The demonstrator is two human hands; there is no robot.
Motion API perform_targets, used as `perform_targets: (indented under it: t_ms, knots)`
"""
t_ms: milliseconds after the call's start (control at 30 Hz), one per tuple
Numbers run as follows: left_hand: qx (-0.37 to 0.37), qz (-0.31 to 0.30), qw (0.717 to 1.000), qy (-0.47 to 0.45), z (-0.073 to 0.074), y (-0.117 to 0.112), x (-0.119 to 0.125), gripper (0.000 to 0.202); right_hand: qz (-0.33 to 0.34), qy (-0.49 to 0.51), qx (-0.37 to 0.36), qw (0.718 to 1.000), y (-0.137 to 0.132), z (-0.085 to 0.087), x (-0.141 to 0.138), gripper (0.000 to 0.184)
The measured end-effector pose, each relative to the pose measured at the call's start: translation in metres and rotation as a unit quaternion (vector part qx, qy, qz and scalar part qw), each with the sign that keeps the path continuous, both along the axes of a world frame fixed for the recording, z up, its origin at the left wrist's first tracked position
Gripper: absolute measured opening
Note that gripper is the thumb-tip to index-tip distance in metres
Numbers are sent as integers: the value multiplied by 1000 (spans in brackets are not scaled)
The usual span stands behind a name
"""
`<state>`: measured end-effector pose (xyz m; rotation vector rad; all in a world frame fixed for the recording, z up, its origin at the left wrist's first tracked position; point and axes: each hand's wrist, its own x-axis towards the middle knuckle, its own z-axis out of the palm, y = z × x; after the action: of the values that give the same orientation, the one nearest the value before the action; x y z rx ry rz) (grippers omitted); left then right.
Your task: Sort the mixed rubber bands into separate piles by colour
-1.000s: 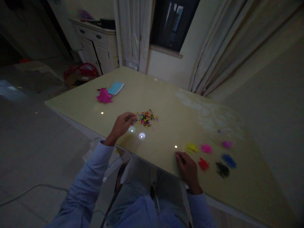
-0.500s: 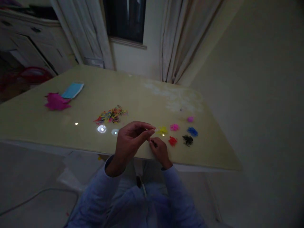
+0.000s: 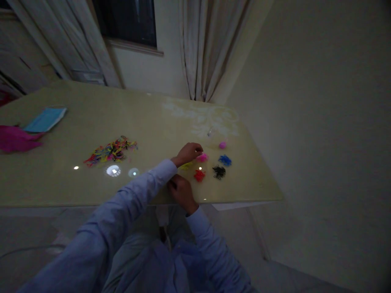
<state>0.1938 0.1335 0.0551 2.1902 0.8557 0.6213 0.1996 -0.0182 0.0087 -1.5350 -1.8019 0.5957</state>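
My left hand [image 3: 188, 154] reaches over the table with its fingers bent together, and the fingertips are at the edge of a small pile of pink rubber bands [image 3: 203, 158]. Whatever they pinch is too small to make out. Below the left wrist, a pile of yellow rubber bands [image 3: 186, 166] is partly covered. My right hand [image 3: 183, 194] rests near the table's front edge with curled fingers, partly behind my left sleeve; its contents are hidden. Close by lie red rubber bands [image 3: 199, 175], black rubber bands [image 3: 219, 172] and blue rubber bands [image 3: 225, 160].
A mixed heap of coloured rubber bands [image 3: 111, 152] lies on the glossy table [image 3: 146, 118] to the left. Farther left are a blue face mask [image 3: 45, 119] and a magenta crumpled piece [image 3: 18, 139]. A pink lump [image 3: 222, 145] sits behind the blue bands.
My left hand has moved forward and right from above the right hand to the pink pile. The right hand stays near the table edge. The view has swung right.
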Motion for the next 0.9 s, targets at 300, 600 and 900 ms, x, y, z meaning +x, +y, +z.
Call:
perform_targets:
  t_ms: [300, 600, 900]
  knots:
    - [-16, -2, 1000, 15, 3, 0, -6, 27, 12, 9, -4, 1000, -2, 3, 1, 19]
    - [-53, 183, 971, -143, -1, -36, -132, 25, -3, 53, 15, 998, 0, 0, 6, 18]
    - [78, 255, 963, -47, -46, -98, -219, 17, 69, 72, 42, 994, 50, 36, -48, 22]
